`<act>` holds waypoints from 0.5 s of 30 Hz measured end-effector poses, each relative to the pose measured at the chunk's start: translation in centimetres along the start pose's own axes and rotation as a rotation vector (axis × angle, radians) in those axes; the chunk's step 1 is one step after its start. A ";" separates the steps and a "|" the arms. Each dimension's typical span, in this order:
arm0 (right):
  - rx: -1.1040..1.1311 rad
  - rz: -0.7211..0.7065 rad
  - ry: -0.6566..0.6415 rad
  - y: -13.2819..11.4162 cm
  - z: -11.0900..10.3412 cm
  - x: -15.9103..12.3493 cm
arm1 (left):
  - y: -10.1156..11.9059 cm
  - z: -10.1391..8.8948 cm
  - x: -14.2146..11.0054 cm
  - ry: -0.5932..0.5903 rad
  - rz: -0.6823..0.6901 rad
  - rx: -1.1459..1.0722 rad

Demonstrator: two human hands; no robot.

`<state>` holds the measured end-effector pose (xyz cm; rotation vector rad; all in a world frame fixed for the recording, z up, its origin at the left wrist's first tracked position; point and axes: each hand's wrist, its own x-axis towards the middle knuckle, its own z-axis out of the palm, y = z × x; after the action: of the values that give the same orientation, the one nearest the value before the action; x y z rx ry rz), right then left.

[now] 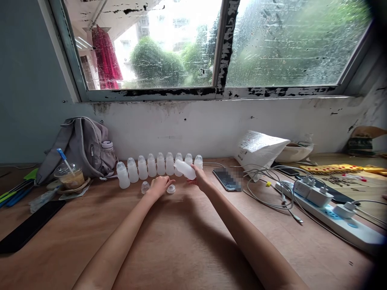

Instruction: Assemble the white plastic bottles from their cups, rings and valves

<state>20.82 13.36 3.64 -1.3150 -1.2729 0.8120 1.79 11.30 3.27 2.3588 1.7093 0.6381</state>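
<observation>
My right hand [198,178] is closed around a frosted white bottle [185,169], holding it tilted above the table with its narrower end to the left. My left hand [161,186] is low over the wood, its fingers curled together; whatever may be in them is hidden. One clear domed cap [171,189] sits on the table by those fingertips, and another clear cap [145,187] stands just left of the hand. Behind both hands runs a row of several similar frosted bottles [142,167], upright with clear domed tops. The tilted bottle partly covers some of them.
A phone [226,179], loose white cables [272,193] and a power strip [329,213] lie to the right, near a white bag [260,151]. Left are a grey backpack [81,145], an iced drink cup [70,177] and a black flat object [32,225]. A wall stands behind.
</observation>
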 end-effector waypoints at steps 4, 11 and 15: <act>0.269 0.300 -0.179 -0.8 0.8 -0.8 | 0.8 -2.7 0.3 0.128 0.014 -0.141; 0.438 0.247 -0.544 -2.8 2.7 -3.6 | 1.2 -8.8 -0.8 -0.014 0.030 -0.450; 0.308 0.127 -0.577 -3.5 3.1 -4.9 | 0.1 -12.7 -2.7 -0.052 -0.011 -0.245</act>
<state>16.17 8.84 5.44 -0.9471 -1.4353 1.4886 -4.22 7.25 14.00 2.1769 1.5251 0.7319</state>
